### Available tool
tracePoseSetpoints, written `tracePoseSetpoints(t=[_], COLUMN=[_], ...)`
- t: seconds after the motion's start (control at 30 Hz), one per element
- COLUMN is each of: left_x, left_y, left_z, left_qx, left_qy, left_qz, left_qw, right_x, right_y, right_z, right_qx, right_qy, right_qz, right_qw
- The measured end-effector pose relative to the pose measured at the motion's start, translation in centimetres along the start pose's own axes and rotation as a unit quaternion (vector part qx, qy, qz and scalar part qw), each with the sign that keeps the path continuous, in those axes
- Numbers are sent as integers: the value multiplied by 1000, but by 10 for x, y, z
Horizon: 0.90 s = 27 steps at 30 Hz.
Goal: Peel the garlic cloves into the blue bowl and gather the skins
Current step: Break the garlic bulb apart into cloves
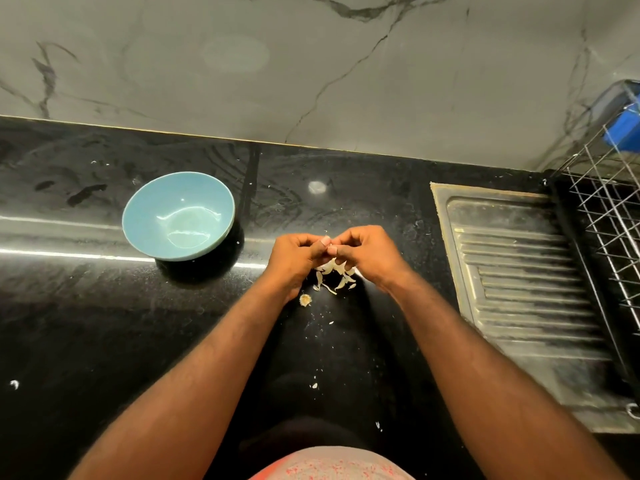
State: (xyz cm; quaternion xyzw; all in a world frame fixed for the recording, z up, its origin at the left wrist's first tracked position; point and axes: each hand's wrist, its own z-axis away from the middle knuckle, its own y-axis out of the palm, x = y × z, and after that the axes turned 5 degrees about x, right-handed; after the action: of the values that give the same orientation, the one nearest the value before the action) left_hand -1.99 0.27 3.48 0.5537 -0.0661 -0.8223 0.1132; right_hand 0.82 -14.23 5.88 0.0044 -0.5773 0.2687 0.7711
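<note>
Black polished stone forms the bench (104,323), and above its middle the left hand (294,258) and right hand (367,251) meet, thumbs and curled fingers (325,241) pressed tip to tip. Both hands pinch a garlic piece (326,234) between them; only a pale sliver of it shows, so whether it is clove or skin cannot be told. Just below the fingers, on the person's side, a loose heap of papery skins (334,275) lies on the bench, with a small brownish root end (305,300) a little nearer and to the left of it. Stray flakes are scattered further toward the person. Left of the fingers and slightly beyond them, well apart, stands the blue bowl (138,216), upright, its inside showing bare glaze with bright reflections. Right of the fingers lies a ridged steel draining board (519,289); further right a wire rack (606,209) holds a blue object (623,129) against the grey veined marble wall (311,64)
</note>
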Motion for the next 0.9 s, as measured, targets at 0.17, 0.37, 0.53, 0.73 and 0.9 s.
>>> tracePoseSetpoints(t=[0.17, 0.37, 0.53, 0.73, 0.9], left_x=[3, 10, 5, 4, -2], left_y=[10, 21, 23, 8, -2], left_z=[8, 7, 5, -2, 2], left_qx=[-41, -108, -108, -58, -36], left_qy=[74, 119, 110, 92, 100], left_qz=[-115, -196, -202, -355, -380], left_qw=[990, 968, 967, 929, 919], right_x=[2, -4, -5, -14, -19], right_y=[1, 9, 7, -8, -12], right_z=[10, 10, 6, -1, 1], right_qx=[4, -41, -126, -104, -110], right_qy=[45, 73, 18, 9, 51], right_qz=[-144, -217, -71, 118, 202], right_qw=[989, 973, 989, 987, 972])
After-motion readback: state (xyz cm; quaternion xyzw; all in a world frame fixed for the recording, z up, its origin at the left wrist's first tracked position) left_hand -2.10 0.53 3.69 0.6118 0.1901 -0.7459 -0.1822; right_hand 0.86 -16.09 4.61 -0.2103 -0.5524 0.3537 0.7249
